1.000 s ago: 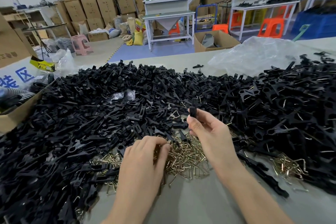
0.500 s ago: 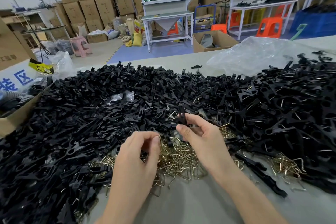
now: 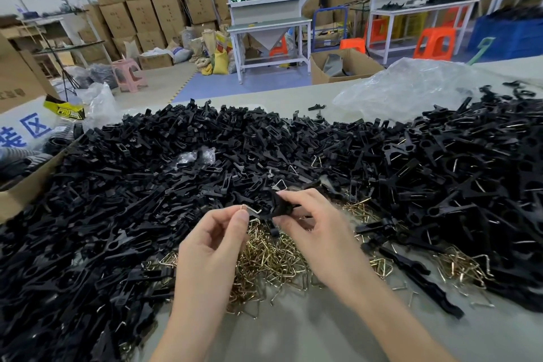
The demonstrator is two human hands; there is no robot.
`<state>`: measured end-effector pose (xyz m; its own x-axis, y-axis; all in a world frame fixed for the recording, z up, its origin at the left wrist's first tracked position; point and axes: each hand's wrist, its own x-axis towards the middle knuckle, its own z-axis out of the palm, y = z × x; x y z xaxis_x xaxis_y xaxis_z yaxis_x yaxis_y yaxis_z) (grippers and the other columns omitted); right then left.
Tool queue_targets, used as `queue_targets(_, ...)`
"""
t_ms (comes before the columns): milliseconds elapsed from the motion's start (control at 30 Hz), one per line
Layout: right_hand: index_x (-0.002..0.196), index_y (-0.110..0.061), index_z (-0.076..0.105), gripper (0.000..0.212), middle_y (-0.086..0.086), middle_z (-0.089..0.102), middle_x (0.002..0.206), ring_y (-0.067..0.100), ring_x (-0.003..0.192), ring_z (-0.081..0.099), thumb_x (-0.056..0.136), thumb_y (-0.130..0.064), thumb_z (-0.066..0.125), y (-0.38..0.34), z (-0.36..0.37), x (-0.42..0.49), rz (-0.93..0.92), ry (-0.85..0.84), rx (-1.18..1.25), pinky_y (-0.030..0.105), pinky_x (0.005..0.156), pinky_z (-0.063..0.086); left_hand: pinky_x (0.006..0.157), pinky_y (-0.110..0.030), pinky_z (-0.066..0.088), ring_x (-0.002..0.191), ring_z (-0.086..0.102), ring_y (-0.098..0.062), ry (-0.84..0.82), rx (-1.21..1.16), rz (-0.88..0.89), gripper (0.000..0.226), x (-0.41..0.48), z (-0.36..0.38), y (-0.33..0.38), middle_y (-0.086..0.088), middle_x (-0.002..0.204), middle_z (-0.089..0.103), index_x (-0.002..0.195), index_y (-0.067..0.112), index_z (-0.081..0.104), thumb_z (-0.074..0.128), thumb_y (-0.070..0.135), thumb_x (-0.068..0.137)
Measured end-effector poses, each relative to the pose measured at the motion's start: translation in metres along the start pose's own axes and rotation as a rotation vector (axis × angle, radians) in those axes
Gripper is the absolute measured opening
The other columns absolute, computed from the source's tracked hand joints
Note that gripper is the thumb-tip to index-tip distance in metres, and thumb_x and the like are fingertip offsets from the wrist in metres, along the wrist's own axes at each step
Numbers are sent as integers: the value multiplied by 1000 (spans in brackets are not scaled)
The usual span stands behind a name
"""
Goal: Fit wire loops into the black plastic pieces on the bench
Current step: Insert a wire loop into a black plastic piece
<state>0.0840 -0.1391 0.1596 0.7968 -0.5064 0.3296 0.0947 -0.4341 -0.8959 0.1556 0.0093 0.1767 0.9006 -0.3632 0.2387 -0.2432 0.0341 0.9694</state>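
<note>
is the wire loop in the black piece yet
Not seated: left hand pinches the wire loop, mostly bare beside the black piece in the right hand. Tip entry: cannot tell.

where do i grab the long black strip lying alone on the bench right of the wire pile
Probably best: pinch the strip across its narrow width near the middle, from above. It lies flat and slanted on the bench, so both long edges are free there. Its far end nears the black heap.

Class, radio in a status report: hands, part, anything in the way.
Left hand pinches wire loop. Right hand grips black plastic piece. Loop not yet seated. Nothing between them.
</note>
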Motion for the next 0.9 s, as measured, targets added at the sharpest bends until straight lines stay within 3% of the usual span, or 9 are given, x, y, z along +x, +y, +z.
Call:
queue_targets(167, 122, -44, 66, 33, -26, 56, 112, 1, 99, 61, 94, -28, 71, -1, 0, -2, -75, -30, -121, 15, 87, 49, 59, -10, 46, 62, 57, -4, 23, -17, -28, 10, 0, 2, -1, 5, 66, 64, 84, 28, 73, 68, 31, 92)
queue_targets(333, 126, -44, 64, 35, -28, 53, 114, -5, 102, 56, 94, -31, 70, -1, 0, -5, -115, -59, -227, 13, 85, 47, 60, -11, 46, 62, 55, -4, 84, -18, -15, 12, 1, 1, -1, 9, 65, 63, 82, 29, 72, 68, 31, 92)
queue_targets(500, 130, -42, 63, 36, -26, 53, 113, 1, 100, 58, 95, -35, 66, -4, 2, -7, -155, -83, -246, 29, 83, 56, 55, -12, 43, 60, 51, -6, 70, 35, -31, 16, 1, 1, -2, 6, 65, 61, 77, 25, 71, 69, 32, 92)
queue_targets(767, 132, -30, 65, 41, -15, 57, 109, 1, 91, 58, 94, -39, 52, -12, -2, -11, -291, -81, -491, 16, 78, 50, 56, -15, 43, 60, 52, -9, 79, 59, -56, 16, 0, 0, -3, 3, 66, 62, 76, 24, 69, 70, 30, 90)
queue_targets(900, 131, -27, 65, 39, -10, 59, 108, 4, 89, 59, 94, -35, 56, -15, -2, -12, -325, -77, -546, 18, 74, 51, 62, -26, 45, 61, 51, -10, 109, 69, -53, 14, -1, 2, -2, -1, 68, 63, 78, 26, 69, 69, 33, 90)
